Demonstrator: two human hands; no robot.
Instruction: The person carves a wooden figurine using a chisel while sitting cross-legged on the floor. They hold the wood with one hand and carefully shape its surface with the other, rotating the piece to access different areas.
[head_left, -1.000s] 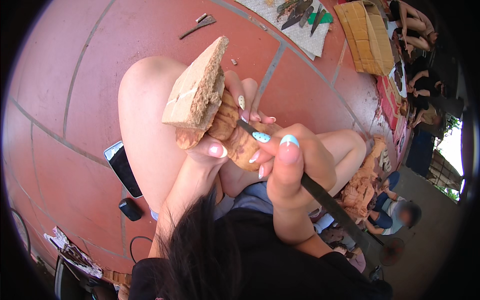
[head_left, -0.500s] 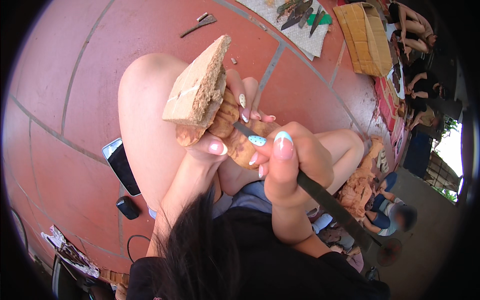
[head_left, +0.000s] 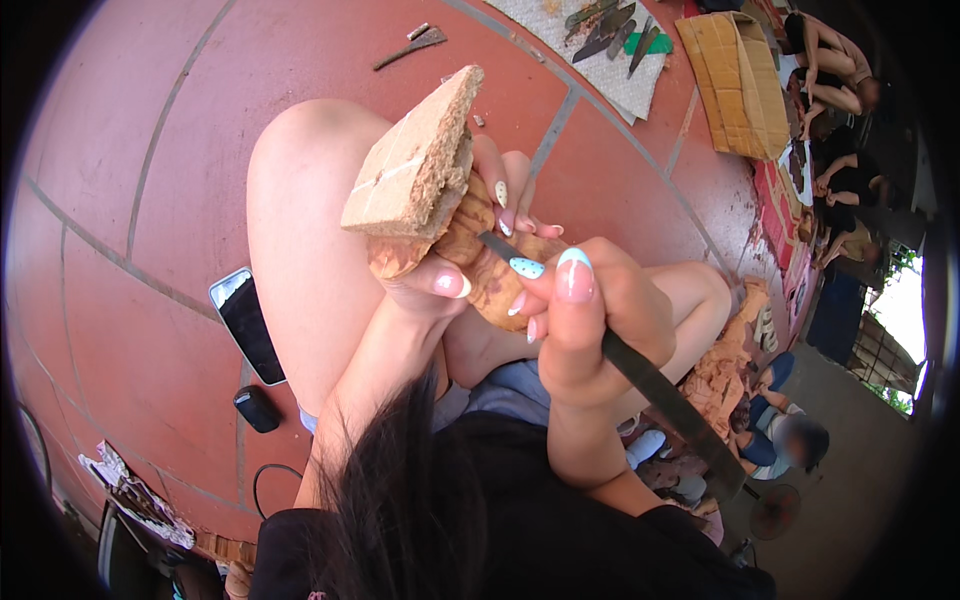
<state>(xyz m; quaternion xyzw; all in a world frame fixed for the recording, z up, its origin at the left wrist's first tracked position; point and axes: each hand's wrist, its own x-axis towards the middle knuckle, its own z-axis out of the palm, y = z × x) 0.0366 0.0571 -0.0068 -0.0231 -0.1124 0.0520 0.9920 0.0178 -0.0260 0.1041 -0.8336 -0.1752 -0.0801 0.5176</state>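
Observation:
My left hand (head_left: 432, 286) is closed around a carved wooden figure (head_left: 492, 292) with rounded, light and dark brown forms. At its upper end sits a pale, rough-edged flat block (head_left: 408, 172), tilted up. Gripped in my right hand (head_left: 608, 322) is a long, dark, flat carving knife (head_left: 668, 395). Its narrow tip touches or nearly touches the grooved wood between the fingers of my left hand. The thumb and fingers of my right hand press along the blade near that tip. Part of the figure's lower end is hidden behind my right hand.
On the red tiled floor, a phone (head_left: 250, 325) and a small black case (head_left: 257, 408) lie left of my leg. A flat metal tool (head_left: 410, 48) rests ahead. Several blades lie on a white mat (head_left: 640, 92) near a cardboard box (head_left: 735, 85). Other people sit along the right.
Both hands, the wooden figure and the knife appear slightly further right in the picture, as do the floor and legs. The grip of each hand looks the same.

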